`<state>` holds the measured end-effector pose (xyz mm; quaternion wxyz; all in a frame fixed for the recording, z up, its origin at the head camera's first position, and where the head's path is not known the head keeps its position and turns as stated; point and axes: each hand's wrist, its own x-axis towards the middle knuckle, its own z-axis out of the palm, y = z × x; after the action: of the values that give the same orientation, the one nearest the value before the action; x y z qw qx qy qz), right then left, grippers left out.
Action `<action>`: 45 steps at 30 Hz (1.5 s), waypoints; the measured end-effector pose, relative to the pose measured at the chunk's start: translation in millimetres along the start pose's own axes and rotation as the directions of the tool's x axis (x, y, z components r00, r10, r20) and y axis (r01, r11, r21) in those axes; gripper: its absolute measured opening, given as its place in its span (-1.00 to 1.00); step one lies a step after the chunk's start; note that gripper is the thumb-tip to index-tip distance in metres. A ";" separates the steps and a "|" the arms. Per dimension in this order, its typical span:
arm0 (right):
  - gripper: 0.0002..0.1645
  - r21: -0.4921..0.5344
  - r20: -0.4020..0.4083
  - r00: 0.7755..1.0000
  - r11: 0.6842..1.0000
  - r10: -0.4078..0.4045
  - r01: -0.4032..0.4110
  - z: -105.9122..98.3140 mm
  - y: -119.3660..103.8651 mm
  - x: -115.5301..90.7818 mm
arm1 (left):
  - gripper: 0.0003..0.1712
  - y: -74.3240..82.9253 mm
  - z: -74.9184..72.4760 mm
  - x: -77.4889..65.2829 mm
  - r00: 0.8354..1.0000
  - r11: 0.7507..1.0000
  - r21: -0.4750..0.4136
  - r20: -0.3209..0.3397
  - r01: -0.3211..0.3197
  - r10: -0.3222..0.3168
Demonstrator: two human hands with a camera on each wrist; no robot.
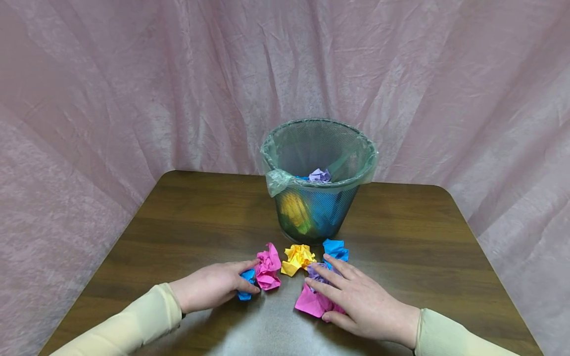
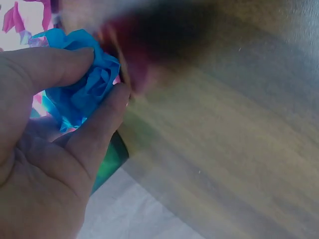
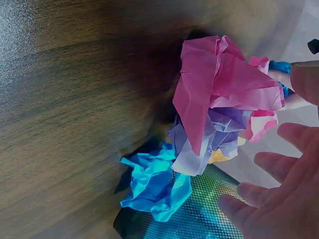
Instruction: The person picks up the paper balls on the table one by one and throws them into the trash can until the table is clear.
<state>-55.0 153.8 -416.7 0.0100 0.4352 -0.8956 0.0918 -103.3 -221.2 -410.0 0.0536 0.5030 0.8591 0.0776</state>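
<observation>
My left hand (image 1: pixel 213 286) has its thumb and fingers around a crumpled blue paper (image 2: pixel 82 97), pinching it low at the table. Just past its fingertips is a crumpled pink paper (image 1: pixel 269 267). With fingers spread and fairly straight, my right hand (image 1: pixel 371 306) hovers close over a crumpled purple paper (image 3: pixel 229 124) and another pink paper (image 3: pixel 239 82). Beyond those fingertips lies a second blue paper (image 3: pixel 155 181). A yellow crumpled paper (image 1: pixel 298 259) sits between the two hands.
Behind the papers stands a mesh wastebasket (image 1: pixel 294 207) with a clear liner folded over its rim. Inside are several crumpled papers, a purple one (image 1: pixel 319 175) on top. The brown wooden table (image 1: pixel 200 217) meets a pink curtain (image 1: pixel 213 89) at its back edge.
</observation>
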 end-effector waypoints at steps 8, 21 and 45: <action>-0.08 0.018 0.024 1.000 1.000 0.019 -0.019 -2.0 0.0 -0.6 | -0.59 -6.3 -8.0 -1.2 0.994 0.999 0.024 -0.099 -0.048 0.050; -0.02 -0.010 0.013 1.000 1.000 0.016 -0.016 -9.5 -0.7 2.5 | -0.63 -15.4 -22.4 -1.8 0.991 1.000 0.022 -0.131 -0.022 0.024; -0.04 -0.119 -0.019 0.998 0.991 -0.062 0.059 -53.6 -2.8 8.7 | -0.52 -27.6 -73.8 -5.0 0.980 0.999 -0.009 -0.191 0.050 -0.051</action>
<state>-61.5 154.7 -362.8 0.0486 0.4597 -0.8857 0.0428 -137.0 -244.7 -342.6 -0.0263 0.4712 0.8726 0.1259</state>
